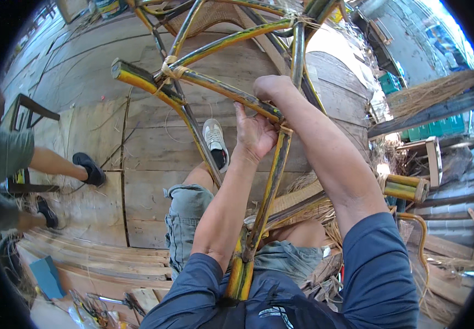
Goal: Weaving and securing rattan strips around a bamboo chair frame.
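Nearest, a dark blue shirt and grey-green shorts are worn, and between the thighs the bamboo frame is set, its yellow poles streaked dark. To the near left, hand tools are strewn beside planks, on which a blue-green block is laid. To the near right, a woven panel is edged by a curved rod.

Farther out, before the body, the frame's crossbar is met at its right end by both hands. The left hand is turned palm up, its thumb raised to the crossbar and its fingers curled in at the joint; whether anything is clenched there cannot be told. The right hand is bent over the crossbar's far side; its fingertips are hidden, so its grip cannot be told either. The crossbar's left end is bound with pale strips. Under the frame, 1 white shoe is planted on the wooden floor.

At the left, 2 black shoes are worn by another person, near a dark stool.

Far right, fibres are heaped on a beam, and green crates are partly hidden behind it. At the far left, a bucket is cut off by the view's edge.
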`<action>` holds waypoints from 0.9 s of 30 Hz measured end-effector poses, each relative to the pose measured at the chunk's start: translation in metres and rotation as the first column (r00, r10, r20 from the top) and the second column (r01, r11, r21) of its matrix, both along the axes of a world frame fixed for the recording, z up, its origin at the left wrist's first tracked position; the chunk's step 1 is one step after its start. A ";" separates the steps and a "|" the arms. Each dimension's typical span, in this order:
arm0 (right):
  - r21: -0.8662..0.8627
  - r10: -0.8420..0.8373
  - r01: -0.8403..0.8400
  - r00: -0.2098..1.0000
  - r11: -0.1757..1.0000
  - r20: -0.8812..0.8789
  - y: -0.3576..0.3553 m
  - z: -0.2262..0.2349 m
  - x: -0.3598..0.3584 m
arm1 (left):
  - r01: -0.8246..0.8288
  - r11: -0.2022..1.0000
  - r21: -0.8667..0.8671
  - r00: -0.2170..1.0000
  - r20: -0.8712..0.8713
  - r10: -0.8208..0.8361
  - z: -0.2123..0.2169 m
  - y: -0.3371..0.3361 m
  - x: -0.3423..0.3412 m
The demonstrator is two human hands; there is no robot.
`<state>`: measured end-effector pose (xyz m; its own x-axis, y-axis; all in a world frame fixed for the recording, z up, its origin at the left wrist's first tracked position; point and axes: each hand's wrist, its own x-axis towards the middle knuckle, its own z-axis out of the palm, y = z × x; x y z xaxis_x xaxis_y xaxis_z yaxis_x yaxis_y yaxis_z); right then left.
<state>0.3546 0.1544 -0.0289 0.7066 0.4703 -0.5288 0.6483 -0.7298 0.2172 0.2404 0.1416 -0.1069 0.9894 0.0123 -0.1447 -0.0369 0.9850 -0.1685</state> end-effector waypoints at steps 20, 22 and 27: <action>0.940 0.102 0.342 0.936 -0.025 -0.338 -0.172 0.060 -0.179 | 0.096 0.834 0.544 0.985 -0.170 -0.002 0.005 -0.021 -0.012; 0.940 0.101 0.339 0.935 0.030 -0.341 -0.173 0.063 -0.181 | 0.121 0.763 0.635 0.978 -0.209 0.018 0.016 -0.025 -0.016; 0.935 0.129 0.187 0.963 0.300 -0.234 -0.206 0.033 -0.180 | 0.105 0.642 0.759 0.987 -0.156 0.023 0.004 -0.025 -0.007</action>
